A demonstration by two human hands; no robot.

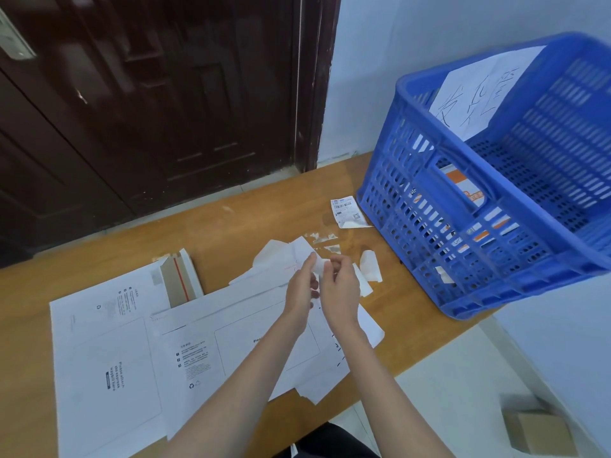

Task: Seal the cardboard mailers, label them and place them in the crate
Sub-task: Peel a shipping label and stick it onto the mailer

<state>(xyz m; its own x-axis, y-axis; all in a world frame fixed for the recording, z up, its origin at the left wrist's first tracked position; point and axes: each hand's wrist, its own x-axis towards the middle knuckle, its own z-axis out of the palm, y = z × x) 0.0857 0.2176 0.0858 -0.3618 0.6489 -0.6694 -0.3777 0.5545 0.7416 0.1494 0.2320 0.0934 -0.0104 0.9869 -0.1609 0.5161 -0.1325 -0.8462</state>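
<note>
In the head view, a small white paper slip [318,264], probably a label or its backing, is pinched between the left hand [301,289] and the right hand [340,289], fingers of both curled onto it just above the nearer white cardboard mailer [231,345]. This mailer lies flat on the wooden table [231,223], and no label is seen in its printed address box, so labelling is judged to be in progress. A second cardboard mailer [109,352] lies touching it on the side away from the blue crate [489,200], with its flap [182,276] raised and the red tear strip exposed; it is judged unsealed and unlabelled. Beyond the nearer mailer, peeled backing scraps [370,269] are scattered, and a printed shipping label [347,211] lies just beside the crate wall. Through the crate's slots, orange-and-white parcels [463,193] are glimpsed, so some pieces appear already placed; their count cannot be told. At least two mailers remain to be finished and crated.
</note>
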